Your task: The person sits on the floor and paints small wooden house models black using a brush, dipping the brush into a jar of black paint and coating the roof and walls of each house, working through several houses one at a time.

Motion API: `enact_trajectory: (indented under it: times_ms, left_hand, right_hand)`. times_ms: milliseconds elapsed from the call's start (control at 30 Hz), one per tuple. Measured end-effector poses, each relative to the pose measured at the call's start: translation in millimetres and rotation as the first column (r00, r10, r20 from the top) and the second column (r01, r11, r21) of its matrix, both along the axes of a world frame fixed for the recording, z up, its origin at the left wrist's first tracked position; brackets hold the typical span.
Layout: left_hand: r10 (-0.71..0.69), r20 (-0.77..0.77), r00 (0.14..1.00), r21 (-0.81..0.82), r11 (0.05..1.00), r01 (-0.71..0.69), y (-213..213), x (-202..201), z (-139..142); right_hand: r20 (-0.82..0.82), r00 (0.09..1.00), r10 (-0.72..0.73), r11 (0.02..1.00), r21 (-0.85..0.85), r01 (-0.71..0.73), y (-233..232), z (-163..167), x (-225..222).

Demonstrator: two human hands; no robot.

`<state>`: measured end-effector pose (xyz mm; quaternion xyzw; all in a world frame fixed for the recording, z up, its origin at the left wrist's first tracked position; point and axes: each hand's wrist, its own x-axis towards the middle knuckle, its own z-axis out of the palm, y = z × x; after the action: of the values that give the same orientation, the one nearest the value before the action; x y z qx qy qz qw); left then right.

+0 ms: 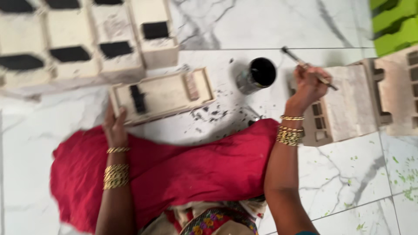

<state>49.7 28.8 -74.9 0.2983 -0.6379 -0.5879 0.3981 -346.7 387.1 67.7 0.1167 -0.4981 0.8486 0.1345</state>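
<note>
Wooden tray [163, 93] gripped at its near edge by left hand [115, 126]; right hand [307, 85], clamped on paintbrush [307, 67] beside black paint cup [257, 75], should load sparingly.

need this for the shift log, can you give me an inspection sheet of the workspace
surface: white marble-look floor tiles, black paint specks, green flecks at right
job's things: pale wooden box partly painted black; paintbrush; black paint pot
clutter: row of painted boxes; unpainted wooden pieces; red cloth
grippers: left hand steadies the box; right hand holds the brush
cables: nothing seen
surroundings: green object, top right
</note>
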Motion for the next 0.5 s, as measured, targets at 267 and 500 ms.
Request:
enact_trajectory:
  times_ms: [267, 500]
  left_hand:
    - [0.102, 0.004, 0.995, 0.187, 0.977, -0.101, -0.8, -9.3, 10.4]
    - [0.028, -0.101, 0.995, 0.185, 0.983, -0.009, 1.1, 1.0, 21.9]
  right_hand:
    - [-0.045, 0.983, -0.177, 0.729, 0.666, 0.162, 8.2, -61.0, -19.6]
    - [-0.198, 0.976, -0.088, 0.364, 0.906, 0.217, -24.7, -66.0, -18.5]
